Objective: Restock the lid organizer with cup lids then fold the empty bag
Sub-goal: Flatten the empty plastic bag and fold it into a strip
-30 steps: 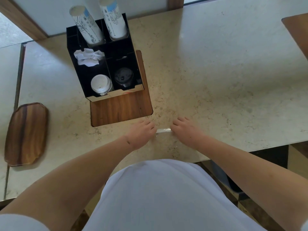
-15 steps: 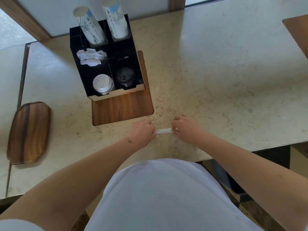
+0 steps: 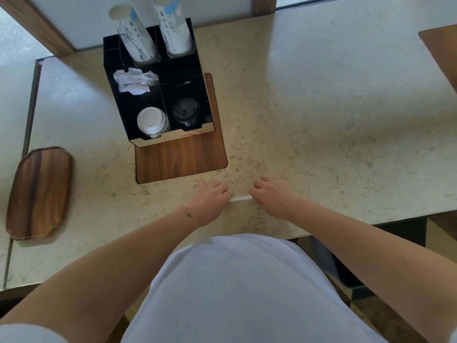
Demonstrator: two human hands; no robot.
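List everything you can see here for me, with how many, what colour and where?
Organizer: one, black, back left of counter, on a wooden board.
Cup stacks: two, white printed, rear compartments.
Crumpled paper: one, white, middle left compartment.
White lids: one stack, front left compartment.
Black lids: one stack, front right compartment.
Wooden board: one, brown, under organizer.
Wooden tray: one, brown, far left.
Folded bag: one, clear, between the hands.
Counter: one, beige.
Left hand; right hand: each pressing one end of the bag.

bag (image 3: 241,198): mostly hidden under hands | grip: unclear
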